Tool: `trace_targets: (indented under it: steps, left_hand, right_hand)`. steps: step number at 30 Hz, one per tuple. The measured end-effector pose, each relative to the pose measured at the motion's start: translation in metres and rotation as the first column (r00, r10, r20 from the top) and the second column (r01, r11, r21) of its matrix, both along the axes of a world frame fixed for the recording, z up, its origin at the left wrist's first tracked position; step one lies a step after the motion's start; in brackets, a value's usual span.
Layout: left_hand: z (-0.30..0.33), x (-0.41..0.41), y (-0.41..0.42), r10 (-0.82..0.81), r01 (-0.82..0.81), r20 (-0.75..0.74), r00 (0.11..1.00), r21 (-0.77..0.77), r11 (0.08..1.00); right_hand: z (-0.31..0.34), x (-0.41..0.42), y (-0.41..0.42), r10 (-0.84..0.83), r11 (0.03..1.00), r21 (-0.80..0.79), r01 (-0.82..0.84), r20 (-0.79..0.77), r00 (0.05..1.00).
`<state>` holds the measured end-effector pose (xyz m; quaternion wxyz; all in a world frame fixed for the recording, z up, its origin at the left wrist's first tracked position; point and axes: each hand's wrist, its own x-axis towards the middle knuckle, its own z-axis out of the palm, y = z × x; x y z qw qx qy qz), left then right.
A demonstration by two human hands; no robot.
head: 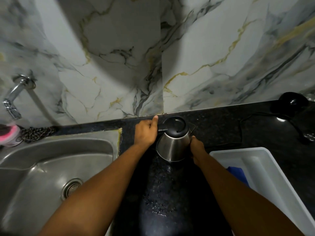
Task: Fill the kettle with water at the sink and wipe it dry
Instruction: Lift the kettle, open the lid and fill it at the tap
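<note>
A steel kettle [172,147] with a closed black lid stands on the black granite counter [221,126], right of the sink [56,160]. My left hand [145,132] is closed around the kettle's black handle, thumb raised toward the wall. My right hand [196,149] presses against the kettle's right side near the base; its fingers are partly hidden behind the body. A blue cloth [238,175] lies in a white tray [265,160] at the right.
A chrome tap [12,99] juts from the marble wall above the sink's left end. A pink scrubber [8,135] and dark mesh pad [35,133] lie behind the sink. The kettle's black base [291,103] with cord sits far right. Water drops dot the counter.
</note>
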<state>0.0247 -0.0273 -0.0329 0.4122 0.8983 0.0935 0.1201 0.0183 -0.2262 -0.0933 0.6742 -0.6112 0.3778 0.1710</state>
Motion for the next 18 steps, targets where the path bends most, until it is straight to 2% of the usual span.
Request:
trace_targets:
  steps: [8, 12, 15, 18]
  left_hand:
    - [0.016, -0.007, 0.002, 0.035, -0.034, 0.015, 0.999, -0.074, 0.997]
    - [0.027, -0.015, 0.013, 0.045, -0.043, 0.013, 0.999, -0.137, 0.99]
    - [0.041, -0.024, 0.033, 0.017, -0.027, -0.079, 0.997, -0.132, 0.991]
    - [0.053, -0.038, 0.061, -0.077, 0.068, -0.184, 0.98, -0.053, 0.996]
  right_hand:
    - [0.011, -0.005, -0.002, 0.025, 0.999, 0.019, -0.026, 0.04, 0.999]
    - [0.025, -0.008, 0.009, 0.086, 0.973, 0.216, -0.081, -0.016, 0.996]
    - [0.036, -0.015, 0.03, 0.124, 0.967, 0.234, -0.105, -0.067, 0.99]
    - [0.039, -0.029, 0.061, 0.126, 0.967, 0.232, -0.103, -0.088, 0.988]
